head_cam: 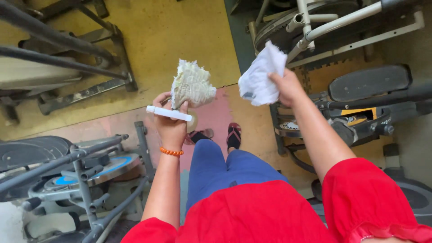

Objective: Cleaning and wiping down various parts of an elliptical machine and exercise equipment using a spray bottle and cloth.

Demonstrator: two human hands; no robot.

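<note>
My left hand grips a crumpled whitish cloth and a white tube-shaped object that lies across its fingers. An orange bead bracelet circles that wrist. My right hand is raised higher and to the right, closed on a crumpled white paper or cloth. Both hands are held up in front of me, apart from each other. Below them I see my blue trousers, sandalled feet and red top.
An exercise bike stands close at lower left. A cross trainer with black pedals and white bars fills the right. Dark metal frames occupy the upper left. Yellow and pink floor mats lie between them.
</note>
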